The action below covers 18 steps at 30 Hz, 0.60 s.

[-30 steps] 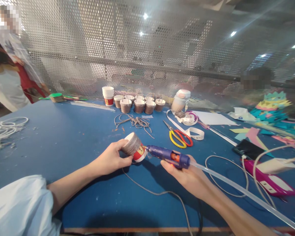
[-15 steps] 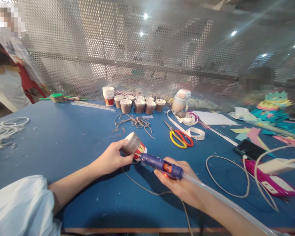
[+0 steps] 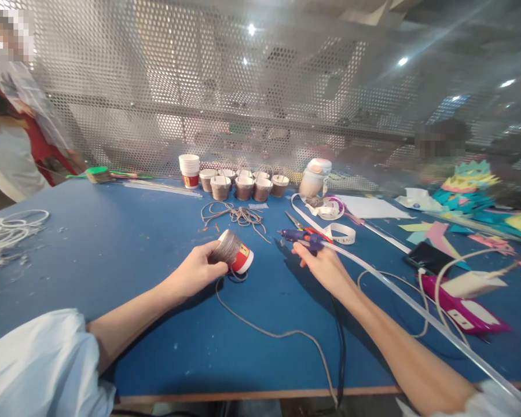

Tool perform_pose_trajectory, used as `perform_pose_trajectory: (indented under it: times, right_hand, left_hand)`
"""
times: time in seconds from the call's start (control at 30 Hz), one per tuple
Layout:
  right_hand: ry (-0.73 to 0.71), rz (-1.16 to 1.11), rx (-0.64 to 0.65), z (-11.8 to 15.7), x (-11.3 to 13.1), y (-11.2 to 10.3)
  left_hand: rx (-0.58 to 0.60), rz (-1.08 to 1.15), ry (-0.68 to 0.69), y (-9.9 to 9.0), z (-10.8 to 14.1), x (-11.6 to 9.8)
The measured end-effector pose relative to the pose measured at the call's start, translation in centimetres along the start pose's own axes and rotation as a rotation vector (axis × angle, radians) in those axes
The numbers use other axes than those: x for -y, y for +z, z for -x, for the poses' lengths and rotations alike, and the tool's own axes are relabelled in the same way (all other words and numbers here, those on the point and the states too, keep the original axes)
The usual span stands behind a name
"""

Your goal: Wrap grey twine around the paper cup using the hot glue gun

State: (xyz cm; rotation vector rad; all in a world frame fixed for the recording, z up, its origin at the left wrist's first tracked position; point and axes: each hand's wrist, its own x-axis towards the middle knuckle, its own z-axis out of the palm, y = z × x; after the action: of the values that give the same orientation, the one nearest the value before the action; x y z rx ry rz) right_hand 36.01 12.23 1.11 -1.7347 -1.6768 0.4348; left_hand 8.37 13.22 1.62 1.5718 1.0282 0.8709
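My left hand [image 3: 203, 265] is closed round a paper cup [image 3: 242, 257] that lies tilted, its mouth toward the upper left. Grey-brown cord is wound round the mouth half; the red and white base end is bare. From the cup a loose cord [image 3: 278, 335] trails across the table to the front edge. My right hand [image 3: 323, 265] grips a blue hot glue gun [image 3: 301, 237], its nozzle pointing left and apart from the cup. A long clear glue stick [image 3: 399, 289] sticks out of its back end. Scissors [image 3: 294, 220] lie partly hidden behind the gun.
Several cord-wrapped cups [image 3: 244, 189] and a stack of paper cups [image 3: 190, 171] stand at the back. A cord bundle [image 3: 243, 215], ribbon [image 3: 342, 233], phone [image 3: 428, 258] and magenta power strip [image 3: 464, 307] lie on the blue table [image 3: 156, 353]. A person [image 3: 13, 116] stands far left.
My right hand has drawn the glue gun away from the cup, up and to the right, over the scissors. My left hand still holds the cup, whose red base shows more.
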Motion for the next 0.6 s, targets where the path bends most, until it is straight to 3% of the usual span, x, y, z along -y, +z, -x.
perform_pose_trajectory:
  times: [0.23,0.43,0.6]
  right_hand:
    - [-0.097,0.101,-0.027,-0.6,-0.7,0.5]
    - [-0.036,0.127,0.008,-0.1,-0.6,-0.3]
    - [0.033,-0.01,-0.042,1.1,-1.8,-0.6]
  left_hand:
    - [-0.026,-0.088,0.018,-0.2,-0.2,0.4]
    - [-0.06,-0.047,0.033,-0.4,-0.5,0.6]
    - [-0.094,-0.029,0.036,-0.9,-0.8,0.6]
